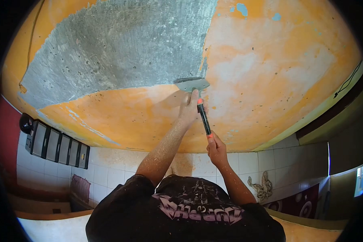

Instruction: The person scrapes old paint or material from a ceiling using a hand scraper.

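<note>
Left hand (188, 109) wraps scraper (192, 85) neck; right hand (216, 151) clasps handle (205, 120) toward five o'clock, the best hold; likely light, stiff.

I'm seeing open space between the left forearm (164, 148) and the right forearm (236, 177), but the black handle (205, 119) is spanning its upper end, slanting between the left hand (189, 107) and the right hand (216, 150). The scraper blade (192, 84) is blocking the way just above, against the wall (262, 97). A lane is opening along the wall right of the handle. Far left, the black-framed unit (60, 144) is crowding the wall's edge; below, the torso (197, 205) is closing off passage.
</note>
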`<action>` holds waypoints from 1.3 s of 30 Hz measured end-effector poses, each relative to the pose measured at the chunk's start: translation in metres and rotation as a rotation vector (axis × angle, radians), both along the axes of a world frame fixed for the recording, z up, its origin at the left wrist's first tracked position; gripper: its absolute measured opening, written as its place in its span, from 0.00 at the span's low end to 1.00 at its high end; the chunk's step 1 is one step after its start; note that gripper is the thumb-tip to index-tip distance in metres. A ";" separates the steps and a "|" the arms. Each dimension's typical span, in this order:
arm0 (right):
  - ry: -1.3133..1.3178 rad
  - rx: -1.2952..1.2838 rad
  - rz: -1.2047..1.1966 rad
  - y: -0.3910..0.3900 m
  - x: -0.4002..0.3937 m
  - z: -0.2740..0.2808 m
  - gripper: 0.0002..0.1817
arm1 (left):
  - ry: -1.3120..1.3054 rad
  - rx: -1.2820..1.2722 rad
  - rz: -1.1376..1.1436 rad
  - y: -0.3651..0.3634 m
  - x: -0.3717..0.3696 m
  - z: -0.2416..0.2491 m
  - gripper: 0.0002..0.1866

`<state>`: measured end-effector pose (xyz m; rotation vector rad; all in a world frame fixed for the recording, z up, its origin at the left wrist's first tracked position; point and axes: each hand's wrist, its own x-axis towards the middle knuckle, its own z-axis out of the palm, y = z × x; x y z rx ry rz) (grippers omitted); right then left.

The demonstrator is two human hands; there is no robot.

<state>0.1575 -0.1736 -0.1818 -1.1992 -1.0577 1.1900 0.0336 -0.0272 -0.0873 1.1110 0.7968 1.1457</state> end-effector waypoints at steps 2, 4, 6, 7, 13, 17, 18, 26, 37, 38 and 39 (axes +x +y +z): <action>-0.031 0.014 -0.017 0.000 0.000 -0.006 0.21 | -0.042 0.011 -0.010 -0.001 0.001 -0.005 0.22; -0.114 0.025 -0.033 -0.003 0.005 -0.021 0.21 | -0.069 -0.023 -0.001 -0.002 0.001 -0.017 0.22; -0.186 0.026 -0.018 -0.001 0.013 -0.021 0.21 | -0.077 -0.094 0.025 -0.001 0.003 -0.025 0.23; -0.223 0.022 -0.013 -0.001 0.016 -0.016 0.21 | -0.105 -0.086 0.012 0.002 0.004 -0.023 0.23; -0.210 0.007 -0.025 -0.003 0.017 -0.018 0.20 | -0.095 -0.068 0.029 -0.001 0.005 -0.021 0.27; -0.173 0.056 -0.024 0.005 0.019 -0.016 0.20 | -0.112 -0.024 0.027 0.008 0.009 -0.009 0.27; -0.163 0.045 -0.015 0.009 0.017 -0.001 0.20 | -0.119 0.010 -0.004 0.009 0.005 -0.007 0.27; -0.260 0.059 -0.026 0.005 0.013 -0.021 0.21 | -0.068 -0.043 0.039 0.002 -0.001 -0.019 0.27; -0.041 0.061 0.059 0.013 0.006 0.013 0.18 | -0.061 0.038 0.030 0.009 -0.007 0.005 0.26; -0.027 0.077 0.066 0.014 0.003 0.018 0.18 | -0.043 0.079 0.046 0.009 -0.008 0.008 0.25; -0.038 0.053 0.069 0.012 0.002 0.009 0.18 | -0.015 0.032 0.064 0.008 -0.011 -0.003 0.25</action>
